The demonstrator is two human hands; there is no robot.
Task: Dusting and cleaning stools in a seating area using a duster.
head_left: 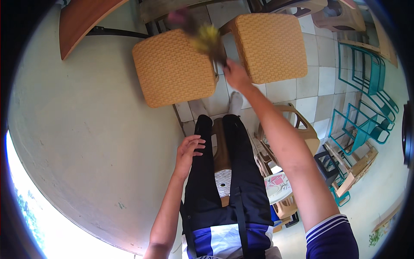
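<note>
My right hand reaches far forward, its fingers closed round the dark handle end of a duster. The duster is smeared by motion; a yellow middle and a pinkish tip show. It slants up and left over the inner corner of a tan woven-pattern plastic stool. A second, matching stool stands just right of my right hand. My left hand holds nothing and hovers at my left thigh, with its fingers apart and slightly bent.
A pale wall runs along the left, with a brown wooden panel at top left. Brown chairs stand beyond my right arm. Teal metal frames and wooden pieces crowd the right side. The floor is tiled.
</note>
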